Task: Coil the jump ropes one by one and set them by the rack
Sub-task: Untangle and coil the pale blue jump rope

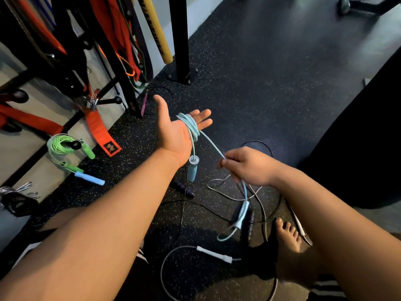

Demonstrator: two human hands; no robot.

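Rack (127, 92): on the far left, with red and orange bands hanging on it.
Green rope (56, 146): coiled up and hanging on a black knob low on the rack.
Loose blue handle (90, 178): on the floor, just by a green handle.
Left hand (173, 131): palm up, fingers straight and thumb spread out.
Blue rope (192, 127): wound in loops round the left hand's fingers, up off the floor.
First handle (192, 170): hangs down under the left wrist.
Right hand (249, 166): fingers curled, pinching the blue rope tight.
Second handle (243, 213): hangs below the right hand.
White rope (213, 254): loose on the floor, near a bare foot (288, 235).
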